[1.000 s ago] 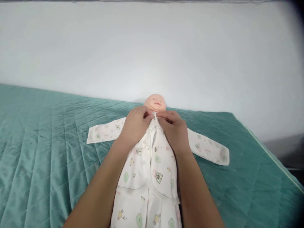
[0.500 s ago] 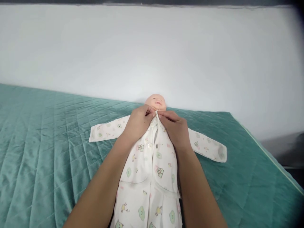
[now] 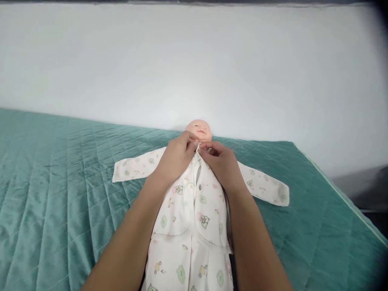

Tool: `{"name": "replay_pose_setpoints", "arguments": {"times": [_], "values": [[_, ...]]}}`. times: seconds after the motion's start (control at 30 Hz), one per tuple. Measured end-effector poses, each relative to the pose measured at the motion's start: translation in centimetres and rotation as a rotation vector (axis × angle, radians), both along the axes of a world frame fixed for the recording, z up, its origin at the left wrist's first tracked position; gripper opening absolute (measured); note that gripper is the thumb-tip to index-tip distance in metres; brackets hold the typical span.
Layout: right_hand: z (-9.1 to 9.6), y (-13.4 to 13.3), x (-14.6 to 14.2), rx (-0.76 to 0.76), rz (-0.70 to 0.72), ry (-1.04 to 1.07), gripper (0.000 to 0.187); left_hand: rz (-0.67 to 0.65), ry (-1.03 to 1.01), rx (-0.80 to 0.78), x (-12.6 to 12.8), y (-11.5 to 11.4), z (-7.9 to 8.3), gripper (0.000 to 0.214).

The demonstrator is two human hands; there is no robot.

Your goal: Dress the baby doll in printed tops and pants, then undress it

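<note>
A baby doll (image 3: 199,129) lies on its back on the green quilted bed, dressed in a white printed baby garment (image 3: 188,226) with both sleeves spread out sideways. My left hand (image 3: 175,158) and my right hand (image 3: 221,163) meet at the garment's collar just under the doll's chin. Both pinch the two front edges of the fabric together there. A small white button (image 3: 190,186) shows on the front placket below my hands. The placket gapes a little between the collar and that button.
The green quilted bedspread (image 3: 60,178) covers the bed, whose right edge (image 3: 342,194) runs diagonally toward the lower right. A white wall (image 3: 194,64) stands right behind the doll's head. A dark floor strip shows at the far right.
My hands have stayed at the collar, shifting only slightly. The view has moved a little, and the gap in the placket under my hands looks a bit narrower.
</note>
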State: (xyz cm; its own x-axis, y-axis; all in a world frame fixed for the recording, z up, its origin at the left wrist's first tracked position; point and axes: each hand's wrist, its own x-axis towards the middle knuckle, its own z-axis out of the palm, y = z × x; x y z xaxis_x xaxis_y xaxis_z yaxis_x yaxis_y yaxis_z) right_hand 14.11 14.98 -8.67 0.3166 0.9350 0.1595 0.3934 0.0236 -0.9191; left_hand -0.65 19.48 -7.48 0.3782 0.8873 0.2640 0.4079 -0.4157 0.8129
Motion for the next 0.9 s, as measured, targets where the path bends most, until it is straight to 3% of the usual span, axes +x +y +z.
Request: {"name": "replay_pose_setpoints", "arguments": {"times": [0.53,0.9], "values": [[-0.14,0.18,-0.40,0.001,-0.044,0.024,0.016,0.047,-0.118,-0.153,0.32,0.42,-0.27,0.027],[-0.51,0.07,-0.49,0.068,-0.111,0.022,0.018,0.035,-0.105,-0.109,0.00,0.62,-0.69,0.028]]}}
